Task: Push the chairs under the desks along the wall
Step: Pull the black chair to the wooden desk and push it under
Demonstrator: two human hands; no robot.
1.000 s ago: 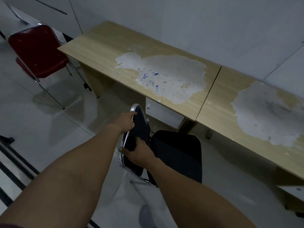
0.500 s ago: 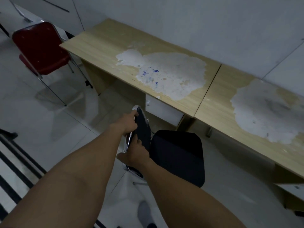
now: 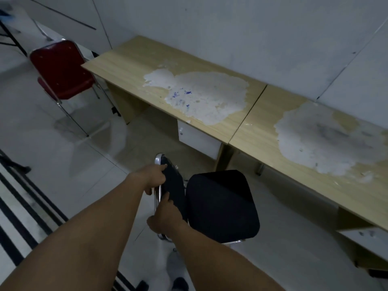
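Note:
A black chair (image 3: pixel 220 204) with a chrome frame stands on the floor in front of two wooden desks along the wall, its seat facing the right desk (image 3: pixel 315 143). My left hand (image 3: pixel 154 177) grips the upper part of its backrest. My right hand (image 3: pixel 165 217) holds the lower part of the same backrest. The left desk (image 3: pixel 130 66) has a large patch of peeled white surface. A red chair (image 3: pixel 60 70) stands off the left end of that desk, out in the open.
A white drawer unit (image 3: pixel 197 139) hangs under the left desk near the black chair. Another drawer (image 3: pixel 365 238) shows under the right desk. Black floor stripes (image 3: pixel 25 206) run at the lower left. My foot (image 3: pixel 178 276) is below the chair.
The black chair and both hands have shifted slightly right and away from the desks in view, as my head pulled back; both grips on the backrest stay the same.

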